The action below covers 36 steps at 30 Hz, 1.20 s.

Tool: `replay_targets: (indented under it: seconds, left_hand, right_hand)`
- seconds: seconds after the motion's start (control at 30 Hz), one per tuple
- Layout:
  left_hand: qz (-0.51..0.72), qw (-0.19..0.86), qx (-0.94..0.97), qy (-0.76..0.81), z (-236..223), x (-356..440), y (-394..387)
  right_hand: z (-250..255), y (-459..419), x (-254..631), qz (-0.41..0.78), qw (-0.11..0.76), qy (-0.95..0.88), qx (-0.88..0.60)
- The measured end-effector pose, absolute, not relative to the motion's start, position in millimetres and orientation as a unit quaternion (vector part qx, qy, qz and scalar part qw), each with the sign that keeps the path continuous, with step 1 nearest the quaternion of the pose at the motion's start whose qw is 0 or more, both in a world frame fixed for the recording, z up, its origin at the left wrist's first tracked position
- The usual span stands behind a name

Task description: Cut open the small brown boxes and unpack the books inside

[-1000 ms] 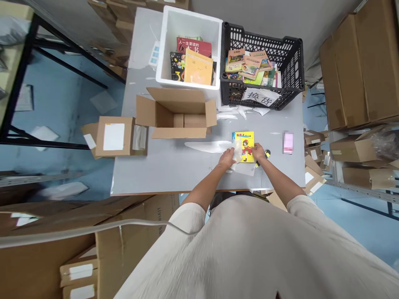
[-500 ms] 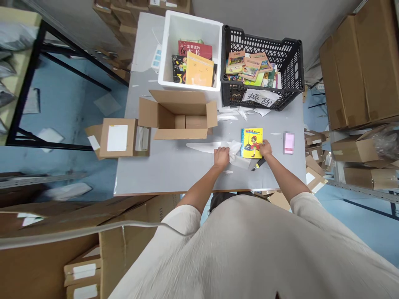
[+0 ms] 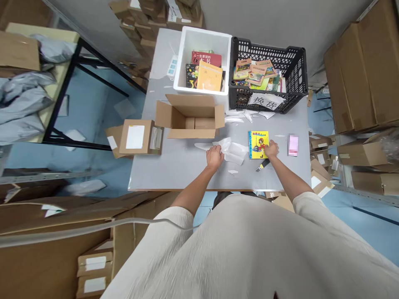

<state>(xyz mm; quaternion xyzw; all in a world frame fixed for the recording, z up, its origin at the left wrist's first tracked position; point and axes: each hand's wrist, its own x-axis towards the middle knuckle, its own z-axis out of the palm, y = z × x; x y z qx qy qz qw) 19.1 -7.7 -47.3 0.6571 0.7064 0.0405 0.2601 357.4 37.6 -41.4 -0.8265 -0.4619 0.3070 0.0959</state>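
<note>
Hands on table [image 3: 174, 172], yellow book and white paper.
Left grip [image 3: 215, 157]: closed on white paper [image 3: 234, 153], open carton [image 3: 193, 133] beyond it. Right grip [image 3: 271, 149]: on right edge of yellow book [image 3: 258, 145]; cutter [image 3: 263, 165] just nearer the body; opening unclear.

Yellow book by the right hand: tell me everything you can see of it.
The yellow book lies flat on the grey table, cover up and closed. It looks like a paperback, roughly square, with a blue strip down its left edge, coloured title lettering across the top, too small to read, and a cartoon figure in red on the cover. The right hand touches its right edge. The black and yellow cutter lies just below it, and crumpled white wrapping lies at its left.
</note>
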Motion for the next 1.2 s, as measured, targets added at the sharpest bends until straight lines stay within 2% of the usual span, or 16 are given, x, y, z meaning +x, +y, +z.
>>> replay_targets:
  seconds: [0.07, 0.2, 0.4, 0.5, 0.6, 0.7, 0.83, 1.0, 1.2]
  left_hand:
    - [0.054, 0.268, 0.656, 0.704, -46, 14, -11]
    - [0.087, 0.291, 0.665, 0.683, -41, 15, -17]
    - [0.16, 0.335, 0.678, 0.635, -26, 24, -19]
    - [0.199, 0.356, 0.692, 0.596, -15, 28, -14]
    - [0.236, 0.363, 0.703, 0.564, -2, 32, -4]
    - [0.263, 0.369, 0.717, 0.53, 14, 35, 7]
    - [0.298, 0.378, 0.708, 0.516, 34, 28, 20]
    - [0.346, 0.364, 0.681, 0.533, 54, 5, 36]
    - [0.35, 0.267, 0.696, 0.568, 68, -26, 49]
  right_hand:
    - [-36, 33, 342, 0.294, 0.105, -0.481, -0.819]
    - [-30, 20, 296, 0.443, 0.108, -0.542, -0.706]
    - [-19, 8, 248, 0.545, 0.121, -0.466, -0.687]
    - [-2, 10, 238, 0.623, 0.148, -0.421, -0.642]
    - [21, 17, 230, 0.642, 0.187, -0.431, -0.605]
    - [42, 29, 223, 0.613, 0.233, -0.47, -0.591]
    - [61, 47, 216, 0.512, 0.272, -0.568, -0.584]
    - [75, 61, 204, 0.344, 0.245, -0.711, -0.561]
    - [84, 70, 170, 0.215, 0.245, -0.806, -0.493]
